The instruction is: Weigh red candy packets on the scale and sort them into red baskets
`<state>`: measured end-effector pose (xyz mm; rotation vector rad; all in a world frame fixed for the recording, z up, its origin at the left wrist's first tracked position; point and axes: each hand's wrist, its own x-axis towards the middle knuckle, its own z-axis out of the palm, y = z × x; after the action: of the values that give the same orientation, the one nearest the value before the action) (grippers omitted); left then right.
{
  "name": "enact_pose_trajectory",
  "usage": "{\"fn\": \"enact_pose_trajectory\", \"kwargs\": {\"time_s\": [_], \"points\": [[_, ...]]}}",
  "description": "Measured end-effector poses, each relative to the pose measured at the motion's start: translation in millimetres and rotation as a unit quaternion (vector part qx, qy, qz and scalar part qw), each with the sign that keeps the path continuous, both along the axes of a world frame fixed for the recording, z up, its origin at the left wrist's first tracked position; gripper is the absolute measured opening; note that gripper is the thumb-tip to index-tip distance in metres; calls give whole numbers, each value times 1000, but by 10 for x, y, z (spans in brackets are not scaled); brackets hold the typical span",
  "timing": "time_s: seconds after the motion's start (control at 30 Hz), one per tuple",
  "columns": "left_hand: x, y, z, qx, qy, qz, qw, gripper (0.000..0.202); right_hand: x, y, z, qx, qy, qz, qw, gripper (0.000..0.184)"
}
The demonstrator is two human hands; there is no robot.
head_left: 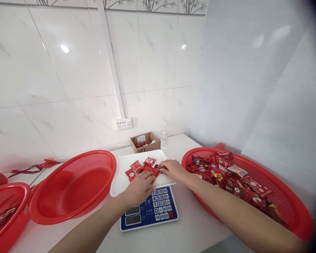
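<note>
Several small red snack packets point(136, 166) lie on the white tray of a weighing scale point(120, 168). My left hand point(139, 188) reaches over the front of them, its fingers stretched out and its fingertips at the packets. From the right, my right hand point(175, 169) has its fingers closed on a dark red packet point(160, 168) at the edge of the pile. The blue keypad point(163, 205) of the scale shows below the tray, partly covered by my left hand and wrist.
A large red basket point(287, 186) full of wrapped packets stands at the right. At the left is a red basket point(73, 182) with nothing visible inside, beside another red basket point(15, 193) holding a packet. A cardboard box point(147, 147) and clear bottle point(164, 137) stand behind the scale.
</note>
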<state>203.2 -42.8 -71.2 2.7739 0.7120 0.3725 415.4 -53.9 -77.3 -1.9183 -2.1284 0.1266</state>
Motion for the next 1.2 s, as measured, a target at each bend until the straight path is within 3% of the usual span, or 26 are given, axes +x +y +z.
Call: {"fn": "enact_pose_trajectory", "kwargs": {"time_s": [0.2, 0.33, 0.47, 0.73, 1.0, 1.2], "points": [[-60, 21, 104, -22, -28, 47, 998, 22, -18, -9, -40, 9, 20, 25, 999, 28], [-115, 176, 85, -19, -49, 132, 990, 35, -18, 4, -80, 18, 21, 8, 1000, 32], [-139, 331, 5, -46, -32, 169, 984, 54, 5, 18, -102, 26, 14, -69, 997, 37], [13, 356, -38, -84, -8, 117, 990, 66, 217, 67, -121, 13, -9, -154, 988, 42], [284, 422, -25, -46, 30, 121, 991, 78, 221, 54, -130, -6, -15, -147, 989, 43], [621, 348, -25, -6, 71, 73, 995, 67, 206, 28, -110, -5, -19, -147, 989, 42]]}}
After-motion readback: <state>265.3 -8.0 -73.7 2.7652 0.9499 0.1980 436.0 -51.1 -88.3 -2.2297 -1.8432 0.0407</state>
